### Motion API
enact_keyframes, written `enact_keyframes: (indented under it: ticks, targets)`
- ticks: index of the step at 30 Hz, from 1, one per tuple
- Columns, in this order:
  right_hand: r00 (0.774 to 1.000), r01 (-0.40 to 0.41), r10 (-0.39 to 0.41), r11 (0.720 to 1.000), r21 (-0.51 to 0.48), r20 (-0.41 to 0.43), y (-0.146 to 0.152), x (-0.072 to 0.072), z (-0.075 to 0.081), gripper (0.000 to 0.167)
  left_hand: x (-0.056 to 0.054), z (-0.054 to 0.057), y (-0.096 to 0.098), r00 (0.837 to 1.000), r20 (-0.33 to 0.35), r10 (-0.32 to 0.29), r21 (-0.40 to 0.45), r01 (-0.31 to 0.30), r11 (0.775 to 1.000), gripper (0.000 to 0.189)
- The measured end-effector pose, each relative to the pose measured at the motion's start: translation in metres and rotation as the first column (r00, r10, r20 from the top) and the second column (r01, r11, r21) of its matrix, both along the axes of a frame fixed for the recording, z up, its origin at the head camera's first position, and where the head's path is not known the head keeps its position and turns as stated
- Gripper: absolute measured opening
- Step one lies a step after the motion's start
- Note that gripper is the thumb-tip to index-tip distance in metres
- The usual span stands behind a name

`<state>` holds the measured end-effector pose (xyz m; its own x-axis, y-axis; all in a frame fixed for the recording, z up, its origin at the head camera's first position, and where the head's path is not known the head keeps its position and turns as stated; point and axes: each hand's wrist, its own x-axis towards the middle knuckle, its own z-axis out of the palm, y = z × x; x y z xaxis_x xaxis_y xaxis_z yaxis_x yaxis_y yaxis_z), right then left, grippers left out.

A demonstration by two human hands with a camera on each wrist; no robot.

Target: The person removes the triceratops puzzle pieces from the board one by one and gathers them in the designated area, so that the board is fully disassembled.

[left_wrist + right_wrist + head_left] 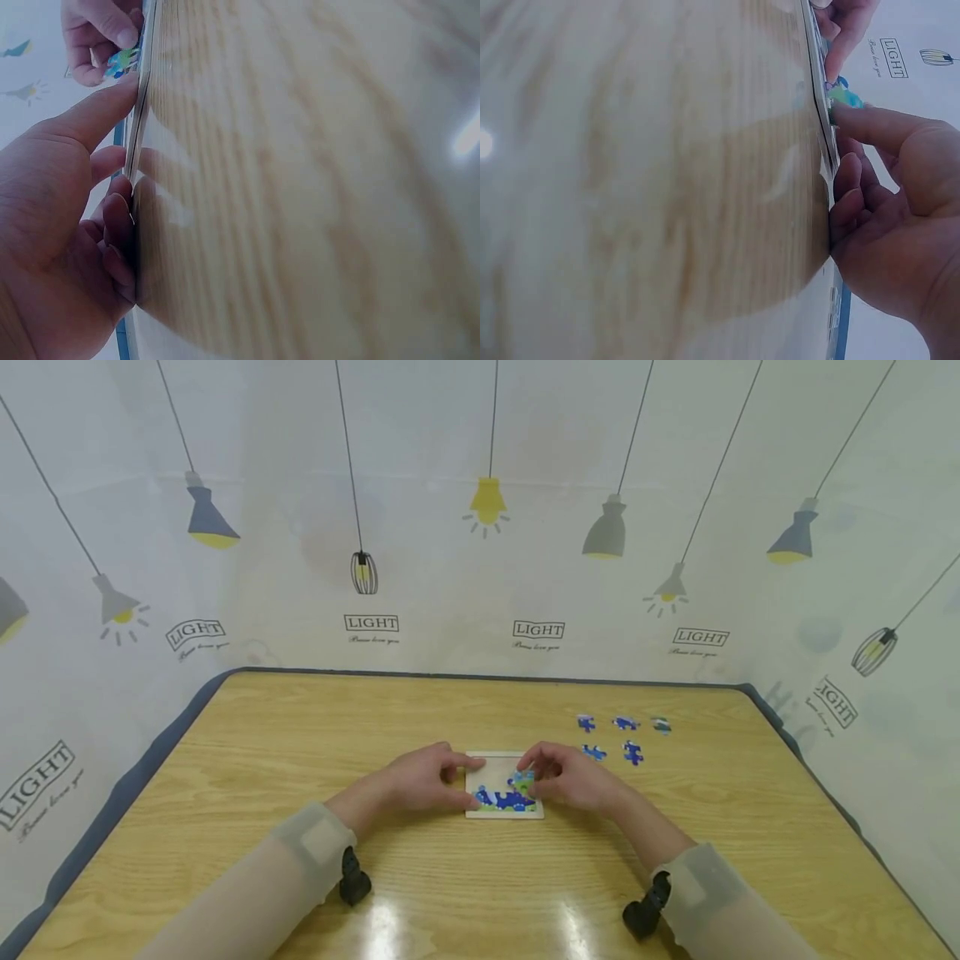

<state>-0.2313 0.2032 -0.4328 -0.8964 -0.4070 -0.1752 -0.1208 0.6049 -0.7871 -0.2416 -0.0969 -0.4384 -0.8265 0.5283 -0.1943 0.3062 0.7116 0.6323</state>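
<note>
A shallow, pale-rimmed puzzle tray (pixel 504 754) lies on the table between both hands. Joined blue and green jigsaw pieces (pixel 506 801) fill its near part; bare wood shows in the far part. My left hand (pixel 429 778) holds the tray's left side, its index finger at the far corner and its thumb near the front. Between thumb and fingers, my right hand (pixel 573 779) pinches a green and blue jigsaw piece (pixel 522 781), tilted over the tray's right side. In the right wrist view, the piece (pixel 845 96) shows beyond the right thumb.
Several loose jigsaw pieces (pixel 625 723) lie on the wooden table (pixel 337 718) to the tray's far right, one close behind the right hand. A pale curtain (pixel 435 568) printed with lamps surrounds the table's back and sides.
</note>
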Motion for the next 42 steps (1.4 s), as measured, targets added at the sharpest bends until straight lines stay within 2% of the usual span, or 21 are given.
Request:
enact_keyframes:
  ticks: [5,10,16,21,28,34,38,42]
  targets:
    - [1.0,0.018,-0.017,0.999,-0.041,0.015,0.003,0.001,0.001,0.02,0.0,0.0,0.001,1.0,0.004,-0.002,-0.005,0.002,1.0,0.066]
    - [0.997,0.061,-0.056,0.991,-0.116,0.046,0.013,0.003,0.002,0.02,0.0,0.0,0.001,1.0,0.002,-0.009,-0.005,0.009,1.0,0.066]
    - [0.992,0.123,-0.119,0.978,-0.167,0.034,0.041,0.007,0.011,0.033,0.0,0.0,0.001,1.0,-0.004,-0.009,-0.007,0.009,1.0,0.067]
    - [0.984,0.178,-0.179,0.965,-0.193,0.013,0.079,0.008,0.017,0.042,0.0,0.0,0.0,1.0,-0.001,0.001,-0.006,-0.001,1.0,0.067]
    - [0.962,0.265,-0.272,0.957,-0.121,-0.039,0.141,0.003,0.014,0.049,0.001,0.002,0.0,1.0,0.006,0.01,-0.002,-0.01,1.0,0.067]
    - [0.937,0.347,-0.349,0.936,-0.052,-0.024,0.179,-0.003,0.007,0.051,0.001,0.003,0.0,1.0,0.007,0.004,-0.001,-0.004,1.0,0.067]
    - [0.927,0.375,-0.372,0.925,0.064,-0.056,0.193,-0.008,0.004,0.049,0.0,0.002,0.0,1.0,0.008,-0.002,-0.007,0.002,1.0,0.067]
    - [0.919,0.393,-0.377,0.9,0.189,-0.118,0.199,-0.013,0.001,0.045,0.0,0.001,-0.001,1.0,0.01,-0.005,-0.008,0.005,1.0,0.067]
